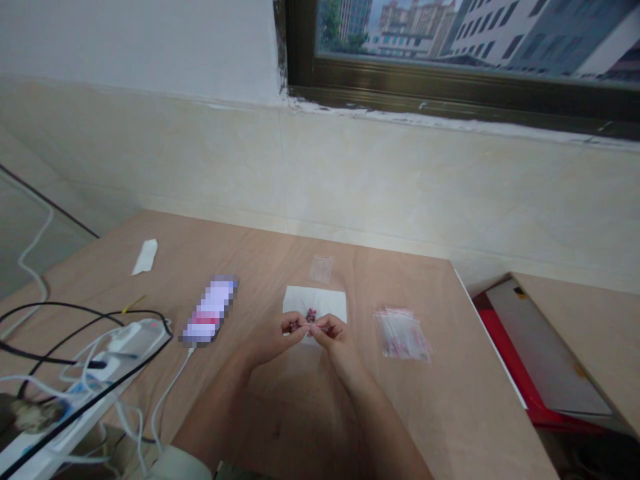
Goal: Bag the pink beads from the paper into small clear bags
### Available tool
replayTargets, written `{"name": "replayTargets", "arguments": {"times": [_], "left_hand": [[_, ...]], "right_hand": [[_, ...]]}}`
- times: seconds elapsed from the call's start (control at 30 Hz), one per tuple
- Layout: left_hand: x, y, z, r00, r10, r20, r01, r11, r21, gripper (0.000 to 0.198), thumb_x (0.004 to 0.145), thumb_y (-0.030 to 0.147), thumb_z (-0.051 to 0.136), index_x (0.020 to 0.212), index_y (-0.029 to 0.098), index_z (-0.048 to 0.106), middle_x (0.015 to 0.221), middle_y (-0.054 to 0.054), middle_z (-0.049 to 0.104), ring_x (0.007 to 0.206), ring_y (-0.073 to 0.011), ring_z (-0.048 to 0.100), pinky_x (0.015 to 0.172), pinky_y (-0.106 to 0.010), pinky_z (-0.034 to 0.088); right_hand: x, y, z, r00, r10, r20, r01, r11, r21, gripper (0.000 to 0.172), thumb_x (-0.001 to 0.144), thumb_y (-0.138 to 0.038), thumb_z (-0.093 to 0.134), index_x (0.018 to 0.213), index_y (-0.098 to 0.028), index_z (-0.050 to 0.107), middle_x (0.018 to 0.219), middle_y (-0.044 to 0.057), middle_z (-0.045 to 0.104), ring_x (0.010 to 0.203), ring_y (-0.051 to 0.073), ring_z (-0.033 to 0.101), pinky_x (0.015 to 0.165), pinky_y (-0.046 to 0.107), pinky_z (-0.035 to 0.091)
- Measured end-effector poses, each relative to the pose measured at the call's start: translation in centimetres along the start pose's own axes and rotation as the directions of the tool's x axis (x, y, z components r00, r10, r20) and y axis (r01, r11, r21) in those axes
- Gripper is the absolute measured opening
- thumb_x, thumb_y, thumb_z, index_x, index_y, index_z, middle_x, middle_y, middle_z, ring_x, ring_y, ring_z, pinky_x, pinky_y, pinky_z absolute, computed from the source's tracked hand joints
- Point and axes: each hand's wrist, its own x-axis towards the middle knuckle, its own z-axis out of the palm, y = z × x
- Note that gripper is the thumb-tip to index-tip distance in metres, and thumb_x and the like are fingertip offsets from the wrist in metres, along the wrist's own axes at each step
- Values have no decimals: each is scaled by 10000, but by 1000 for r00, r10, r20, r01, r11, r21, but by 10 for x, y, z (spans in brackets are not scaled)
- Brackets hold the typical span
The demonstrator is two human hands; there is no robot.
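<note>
Over a white sheet of paper [333,302] at the middle of the table, my left hand [293,328] and my right hand [330,330] meet fingertip to fingertip. Both are closed in a pinch. Whatever lies between the fingers is too small and too hidden to name. Several small dark red pieces [311,314] lie on the paper just beyond my fingertips. Past the paper's far edge is a small clear plastic bag [321,269], lying flat. To the right of my right hand sits a pile of clear plastic bags [404,333] with pinkish edges.
A phone [210,310] with its screen lit lies left of my hands, on a white charging cable [173,383]. A power strip [135,340] with tangled cords takes up the near left. A white scrap [145,257] lies at the back left. Beyond the table [260,247] stands a tiled wall.
</note>
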Motion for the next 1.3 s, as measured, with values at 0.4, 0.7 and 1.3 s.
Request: {"name": "replayTargets", "arguments": {"times": [0.4,0.7,1.3], "left_hand": [[-1,-15,3,998,-49,-25,48,998,-48,261,751,362,423,751,143,564,659,10,516,611,-108,462,557,-208,368],[-1,-22,-3,990,-114,-83,103,986,-133,244,729,361,455,664,137,525,586,34,472,578,-96,451,536,-197,364],[-18,-94,-6,818,-252,-517,255,965,-66,296,690,409,457,813,159,556,691,-18,579,672,-183,545,623,-305,449]], "right_hand": [[2,8,-14,995,66,-70,-62,997,52,237,619,-366,599,532,-172,494,518,-41,493,505,92,421,534,225,314],[4,13,-11,995,49,-88,-41,995,93,233,649,-373,569,549,-175,497,522,-42,481,498,89,411,523,219,304],[133,23,-30,856,-113,-504,-134,894,-428,191,572,-338,574,543,-151,547,529,15,551,498,134,487,466,237,329]]}}
